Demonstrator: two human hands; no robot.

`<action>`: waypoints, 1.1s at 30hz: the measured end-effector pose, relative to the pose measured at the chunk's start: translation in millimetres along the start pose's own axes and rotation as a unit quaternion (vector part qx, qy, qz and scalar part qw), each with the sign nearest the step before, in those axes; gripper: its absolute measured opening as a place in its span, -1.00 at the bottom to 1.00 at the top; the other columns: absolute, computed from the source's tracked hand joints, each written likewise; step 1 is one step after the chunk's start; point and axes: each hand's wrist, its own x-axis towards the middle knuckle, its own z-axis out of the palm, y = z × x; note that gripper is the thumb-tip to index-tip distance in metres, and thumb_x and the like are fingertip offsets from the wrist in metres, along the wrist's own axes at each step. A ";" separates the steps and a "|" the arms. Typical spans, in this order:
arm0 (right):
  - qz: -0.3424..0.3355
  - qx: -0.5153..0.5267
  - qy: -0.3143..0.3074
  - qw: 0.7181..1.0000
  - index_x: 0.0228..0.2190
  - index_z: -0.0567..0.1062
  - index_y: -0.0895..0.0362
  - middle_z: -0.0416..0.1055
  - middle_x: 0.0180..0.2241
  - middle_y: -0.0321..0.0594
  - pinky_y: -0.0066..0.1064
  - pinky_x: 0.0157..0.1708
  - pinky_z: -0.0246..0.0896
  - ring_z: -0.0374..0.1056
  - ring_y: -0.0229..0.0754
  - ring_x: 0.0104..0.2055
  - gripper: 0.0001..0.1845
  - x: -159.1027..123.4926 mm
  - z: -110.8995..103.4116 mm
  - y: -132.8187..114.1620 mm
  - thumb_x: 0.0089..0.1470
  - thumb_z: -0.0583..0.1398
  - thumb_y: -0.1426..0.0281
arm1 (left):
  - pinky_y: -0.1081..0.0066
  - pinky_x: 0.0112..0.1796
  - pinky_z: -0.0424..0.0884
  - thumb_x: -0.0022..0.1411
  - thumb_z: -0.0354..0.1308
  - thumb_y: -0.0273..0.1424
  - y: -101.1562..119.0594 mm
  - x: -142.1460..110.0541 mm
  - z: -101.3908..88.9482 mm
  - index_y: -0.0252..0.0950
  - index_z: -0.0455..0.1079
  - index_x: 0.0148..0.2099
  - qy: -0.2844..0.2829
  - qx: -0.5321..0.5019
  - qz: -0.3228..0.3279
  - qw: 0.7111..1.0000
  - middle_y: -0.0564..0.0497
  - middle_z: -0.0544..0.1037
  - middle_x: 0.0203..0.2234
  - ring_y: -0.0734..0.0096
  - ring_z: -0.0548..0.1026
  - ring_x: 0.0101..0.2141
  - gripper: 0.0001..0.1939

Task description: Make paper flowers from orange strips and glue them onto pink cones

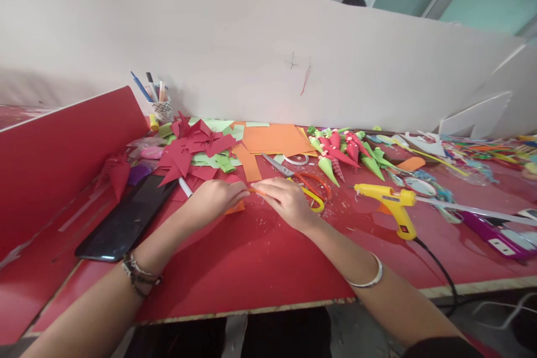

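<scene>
My left hand (218, 197) and my right hand (286, 200) meet over the middle of the red table, fingers pinched together. Between them is a small piece of orange paper (257, 192), mostly covered by my fingers. Another orange scrap (235, 208) shows just below my left fingertips. Beyond my right hand lie scissors with yellow handles (315, 201) and a pair with orange handles (321, 183). A heap of cut dark red paper (191, 151) lies past my left hand, and orange sheets (274, 140) are spread behind both hands.
A yellow glue gun (394, 201) with a glue stick and cord lies at right, near a purple power strip (497, 235). Red and green paper cones (344, 151) are piled behind. At left are a black phone (128, 218), a pen cup (163, 109) and a red board (67, 162).
</scene>
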 end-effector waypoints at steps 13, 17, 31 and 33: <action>-0.111 -0.154 -0.023 0.982 -0.18 0.41 0.15 0.46 -0.30 -0.24 -0.42 -0.35 0.23 0.35 -0.29 -0.31 -0.73 0.6 -10.7 -1.7 0.12 -0.01 0.48 | 0.63 -0.76 0.05 0.21 -0.18 -0.17 4.7 0.5 -6.7 -0.33 0.16 -0.47 -0.129 -0.473 -0.146 0.859 0.15 0.35 -0.77 0.68 0.14 -0.82 -0.64; -0.125 -0.181 -0.034 0.975 -0.17 0.39 0.14 0.46 -0.32 -0.21 -0.39 -0.38 0.21 0.35 -0.27 -0.34 -0.73 -0.8 -10.6 -2.4 0.12 -0.01 0.49 | 0.63 -0.79 -0.01 0.20 -0.19 -0.14 6.1 1.4 -7.3 -0.32 0.14 -0.48 -0.158 -0.513 -0.171 0.826 0.20 0.24 -0.84 0.67 0.10 -0.85 -0.63; 0.008 0.006 -0.060 0.998 -0.28 0.47 0.13 0.49 -0.37 -0.25 -0.47 -0.37 0.27 0.39 -0.29 -0.36 -0.76 -0.3 -3.7 8.8 0.09 0.04 0.35 | 0.51 -0.58 0.10 0.25 -0.23 -0.25 -6.6 -0.6 5.4 -0.31 0.28 -0.39 -0.036 0.020 0.034 0.999 0.06 0.28 -0.70 0.48 0.26 -0.65 -0.65; -0.023 -0.057 -0.059 0.996 -0.27 0.47 0.14 0.49 -0.39 -0.22 -0.46 -0.40 0.25 0.39 -0.27 -0.37 -0.74 -0.9 -2.6 8.1 0.10 0.03 0.35 | 0.52 -0.60 0.07 0.24 -0.22 -0.24 -5.2 -0.4 3.6 -0.32 0.27 -0.44 -0.045 -0.027 0.016 0.998 0.07 0.28 -0.69 0.52 0.24 -0.67 -0.64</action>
